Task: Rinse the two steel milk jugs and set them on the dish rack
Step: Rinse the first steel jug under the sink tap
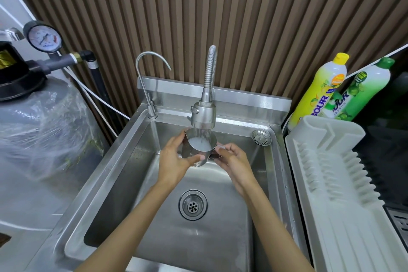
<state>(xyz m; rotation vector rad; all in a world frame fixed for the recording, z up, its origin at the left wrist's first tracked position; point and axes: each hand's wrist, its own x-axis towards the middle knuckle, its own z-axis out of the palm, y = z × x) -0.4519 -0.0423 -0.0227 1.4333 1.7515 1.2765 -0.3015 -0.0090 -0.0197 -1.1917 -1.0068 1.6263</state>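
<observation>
A steel milk jug point(199, 147) is held upright over the sink point(123, 174), right under the spray tap head point(203, 115). Water streams into it and it holds cloudy white water. My left hand point(174, 159) wraps the jug's body from the left. My right hand point(234, 162) grips the jug's handle on its right side. Only one jug is in view. The white plastic dish rack point(331, 181) stands to the right of the sink with nothing on it.
A thin gooseneck tap point(145, 86) stands at the sink's back left. The drain point(192, 204) sits mid-basin and a loose strainer point(261, 137) lies on the back right rim. Two dish soap bottles point(318, 93) stand behind the rack. A plastic-wrapped filter tank point(39, 130) stands at the left.
</observation>
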